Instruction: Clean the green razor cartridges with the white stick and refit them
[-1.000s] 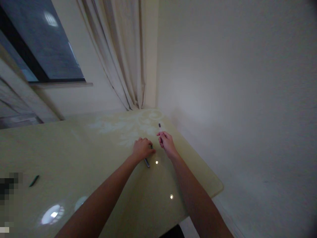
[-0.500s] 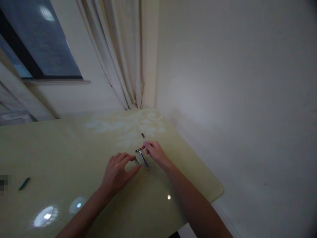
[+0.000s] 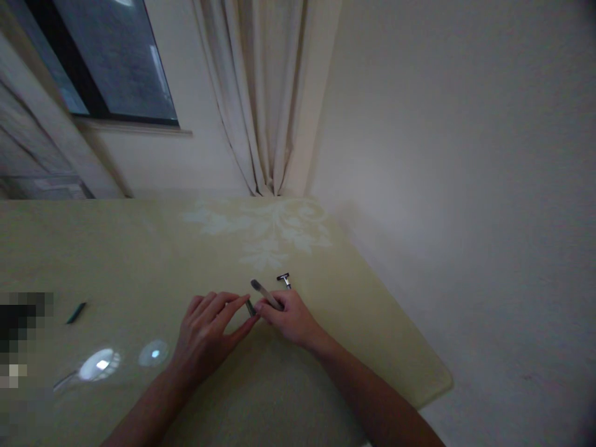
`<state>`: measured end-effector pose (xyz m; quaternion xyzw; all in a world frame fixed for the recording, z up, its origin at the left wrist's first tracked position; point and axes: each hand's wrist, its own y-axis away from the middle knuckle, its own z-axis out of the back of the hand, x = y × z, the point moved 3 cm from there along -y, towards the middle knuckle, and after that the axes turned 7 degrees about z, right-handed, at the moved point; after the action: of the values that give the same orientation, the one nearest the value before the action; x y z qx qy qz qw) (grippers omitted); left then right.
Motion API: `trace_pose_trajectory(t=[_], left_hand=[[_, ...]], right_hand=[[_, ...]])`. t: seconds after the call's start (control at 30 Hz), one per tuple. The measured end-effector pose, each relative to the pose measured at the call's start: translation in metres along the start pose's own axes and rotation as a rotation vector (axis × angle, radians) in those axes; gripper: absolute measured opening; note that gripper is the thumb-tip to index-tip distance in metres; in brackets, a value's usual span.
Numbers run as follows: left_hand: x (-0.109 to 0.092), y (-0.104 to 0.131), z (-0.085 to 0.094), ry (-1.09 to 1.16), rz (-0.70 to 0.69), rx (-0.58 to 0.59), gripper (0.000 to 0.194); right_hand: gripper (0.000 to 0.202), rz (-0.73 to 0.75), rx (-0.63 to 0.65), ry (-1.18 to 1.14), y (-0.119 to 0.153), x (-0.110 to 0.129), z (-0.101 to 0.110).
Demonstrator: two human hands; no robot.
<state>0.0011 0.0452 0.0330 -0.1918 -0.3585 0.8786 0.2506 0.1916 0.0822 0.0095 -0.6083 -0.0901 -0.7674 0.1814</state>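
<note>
Dim room, head view looking down at a glossy pale-yellow bench (image 3: 139, 261) with a faint white floral pattern near its far edge.

Right hand (image 3: 291, 318) rests on the bench, fingers (image 3: 266, 307) curled around a slim grey handle-like stick (image 3: 265, 294). The stick's free end angles up and away to the left, clear of the surface. Grip looks closed on it.

Left hand (image 3: 205, 332) lies just beside the right, palm down, fingers loosely spread. Its index finger and thumb reach toward a small dark piece (image 3: 250, 307) that sits between the two hands. Whether the tips pinch that piece or only touch it, I cannot tell; it is too small and dark.

Safety razor (image 3: 284, 280) lies on the bench just beyond the right hand: a T-shaped metal head with a short length of handle showing, the rest hidden behind the knuckles. It is not held.

Far left on the bench, well apart from the hands: a small dark green pen-like object (image 3: 76, 312), lying flat. Next to it is a blurred-out patch. Two bright lamp reflections show on the gloss near the left forearm.

Behind: cream curtain (image 3: 261, 93) gathered in the corner, dark window (image 3: 107, 56) to its left, plain wall to the right.

No brands, labels or writing can be read on anything.
</note>
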Motion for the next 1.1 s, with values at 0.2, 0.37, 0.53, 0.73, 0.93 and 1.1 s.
trace_pose_trajectory(t=[0.2, 0.37, 0.53, 0.73, 0.93, 1.1], left_hand=[[-0.012, -0.001, 0.003, -0.004, -0.021, 0.025, 0.024], [-0.013, 0.002, 0.001, 0.046, 0.022, 0.017, 0.031], [-0.007, 0.012, -0.006, 0.273, 0.256, 0.023, 0.048], [-0.006, 0.013, -0.007, 0.516, 0.377, 0.029, 0.042], [-0.004, 0.011, -0.011, 0.739, 0.485, 0.07, 0.041], [-0.005, 0.013, -0.013, 0.882, 0.534, 0.088, 0.036]], right_hand=[[0.028, 0.025, 0.001, -0.043, 0.001, 0.001, 0.001], [0.028, 0.028, -0.017, -0.072, 0.002, 0.003, 0.0], [0.034, -0.086, -0.059, -0.309, 0.005, 0.006, -0.002], [0.04, -0.189, -0.007, -0.486, 0.011, 0.007, -0.007], [0.038, -0.18, 0.005, -0.545, 0.015, 0.009, -0.009], [0.04, -0.137, 0.06, -0.498, 0.016, 0.011, -0.009]])
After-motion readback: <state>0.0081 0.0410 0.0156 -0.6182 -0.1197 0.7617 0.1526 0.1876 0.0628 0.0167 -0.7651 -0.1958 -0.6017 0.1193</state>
